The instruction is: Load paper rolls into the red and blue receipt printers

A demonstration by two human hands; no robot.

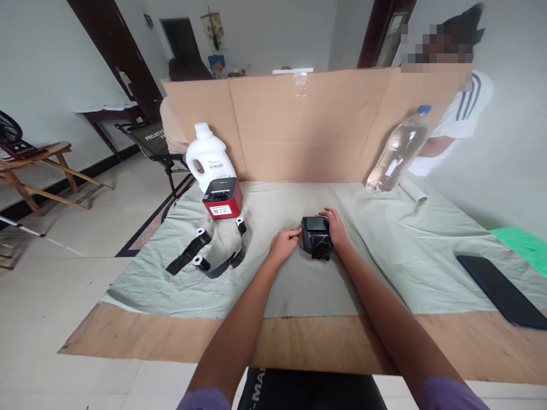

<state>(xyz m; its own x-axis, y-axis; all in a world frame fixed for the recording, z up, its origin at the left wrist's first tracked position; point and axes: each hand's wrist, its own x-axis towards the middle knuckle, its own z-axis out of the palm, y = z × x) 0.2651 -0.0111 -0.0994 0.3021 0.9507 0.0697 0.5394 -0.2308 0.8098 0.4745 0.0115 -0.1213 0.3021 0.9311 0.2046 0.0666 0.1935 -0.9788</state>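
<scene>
A small black printer-like box (315, 236) sits on the pale green cloth (384, 256) in the middle of the table. My right hand (334, 226) is wrapped round its right side, fingers curled over the top edge. My left hand (284, 244) is at its left side, fingers pinched against the box's front corner. A strip of dark paper hangs from the front of the box. To the left lie black paper strips with small rolls (209, 256), and behind them a red and black printer (222, 197).
A white detergent jug (208, 155) and a clear water bottle (397, 151) stand against a cardboard screen (307, 125). A dark phone (499, 290) lies at the right. A white roll (412, 189) lies near the bottle. Another person stands behind the screen at right; chairs at left.
</scene>
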